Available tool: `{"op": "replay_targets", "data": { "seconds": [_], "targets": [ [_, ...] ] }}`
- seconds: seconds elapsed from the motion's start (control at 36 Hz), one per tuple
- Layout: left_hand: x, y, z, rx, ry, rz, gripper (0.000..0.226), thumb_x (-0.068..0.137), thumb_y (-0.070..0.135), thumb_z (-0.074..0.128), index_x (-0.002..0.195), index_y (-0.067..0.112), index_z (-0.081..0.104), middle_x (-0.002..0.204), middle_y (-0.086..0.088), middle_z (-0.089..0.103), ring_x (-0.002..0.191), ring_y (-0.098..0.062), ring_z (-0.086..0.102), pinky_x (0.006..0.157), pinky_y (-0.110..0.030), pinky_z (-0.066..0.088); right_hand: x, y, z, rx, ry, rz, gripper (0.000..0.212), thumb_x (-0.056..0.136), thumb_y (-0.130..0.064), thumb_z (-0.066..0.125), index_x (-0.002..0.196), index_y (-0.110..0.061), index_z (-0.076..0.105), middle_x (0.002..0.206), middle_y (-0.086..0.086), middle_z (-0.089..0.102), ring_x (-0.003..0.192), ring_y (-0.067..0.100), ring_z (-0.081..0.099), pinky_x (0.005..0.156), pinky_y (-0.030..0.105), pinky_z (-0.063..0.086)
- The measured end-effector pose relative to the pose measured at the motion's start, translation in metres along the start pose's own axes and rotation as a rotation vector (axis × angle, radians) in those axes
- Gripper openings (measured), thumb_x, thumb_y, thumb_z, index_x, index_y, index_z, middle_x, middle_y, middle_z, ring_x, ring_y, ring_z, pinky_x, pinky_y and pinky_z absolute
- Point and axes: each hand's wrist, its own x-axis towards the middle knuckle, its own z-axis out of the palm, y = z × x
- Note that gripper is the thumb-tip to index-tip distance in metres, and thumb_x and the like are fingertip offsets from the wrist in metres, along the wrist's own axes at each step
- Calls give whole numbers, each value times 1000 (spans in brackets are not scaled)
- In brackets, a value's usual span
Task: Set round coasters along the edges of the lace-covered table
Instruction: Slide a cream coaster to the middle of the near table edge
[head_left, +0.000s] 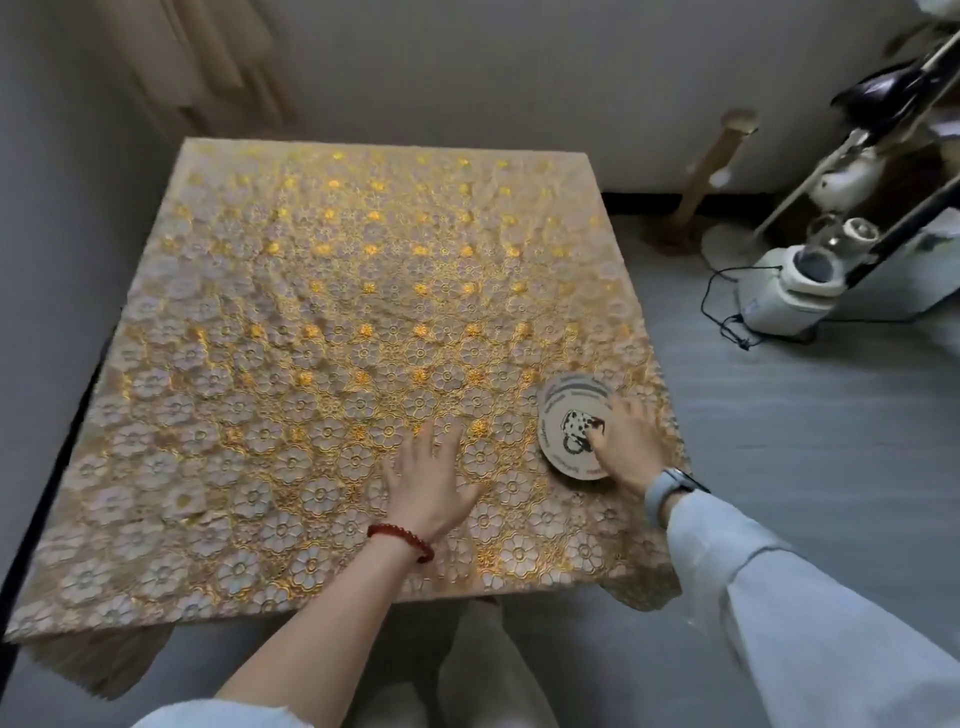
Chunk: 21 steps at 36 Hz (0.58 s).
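A gold floral lace cloth covers the square table on grey floor by pale walls; left hand lies flat, fingers spread, while right hand presses fanned round coasters near the right edge

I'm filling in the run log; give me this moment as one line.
right hand on coaster stack near table's right edge | left hand flat on lace cloth | no coasters placed

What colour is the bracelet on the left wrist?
Dark red beads: the bracelet circles the wrist below the left hand; head view, the only one.
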Motion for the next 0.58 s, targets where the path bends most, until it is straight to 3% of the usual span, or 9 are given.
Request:
{"op": "replay_targets", "data": {
  "seconds": [0.08, 0.17, 0.28, 0.39, 0.5, 0.58],
  "targets": [
    [25, -10, 13, 47, -58, -50, 93, 76, 58, 55, 140, 39, -10, 153, -5, -18, 140, -32, -16, 108, -65, -3, 27, 0, 3, 24, -86, 156, 72, 79, -39, 63, 133, -5, 30, 139, 18, 30, 130, 34, 27, 108, 44, 28],
    [37, -24, 28, 126, -90, -71, 99, 72, 65, 54, 138, 41, -16, 149, -5, -28, 137, -32, -25, 104, -67, -7, 37, 4, 8, 17, -140, 222, 76, 76, -43, 66, 131, -2, 33, 137, 18, 31, 127, 35, 30, 103, 45, 32],
    [40, -33, 40, 168, -79, -60, 99, 70, 70, 51, 137, 43, -17, 142, -2, -37, 135, -30, -29, 101, -66, -11, 37, 10, 11, -112, -26, 153, 74, 74, -47, 66, 124, 1, 39, 128, 19, 43, 119, 34, 38, 96, 44, 39],
    [41, -36, 41, 167, -70, -56, 96, 71, 71, 49, 138, 43, -14, 143, -1, -37, 135, -28, -29, 103, -66, -9, 32, 6, 18, -137, 53, 99, 77, 75, -44, 66, 129, 1, 34, 128, 21, 44, 119, 34, 39, 96, 42, 39],
    [41, -36, 39, 166, -86, -55, 95, 71, 71, 48, 139, 41, -12, 144, -1, -36, 136, -29, -29, 104, -66, -8, 28, 3, 18, -135, 125, 78, 56, 79, -30, 66, 119, -3, 39, 122, 19, 48, 114, 34, 42, 95, 45, 38],
    [40, -36, 36, 173, -84, -51, 95, 71, 71, 48, 140, 40, -8, 148, -3, -29, 138, -30, -24, 106, -66, -5, 22, -2, 11, -43, 196, -29, 30, 86, -9, 51, 115, -7, 43, 112, 15, 56, 99, 30, 54, 85, 41, 46]
  ]
}}
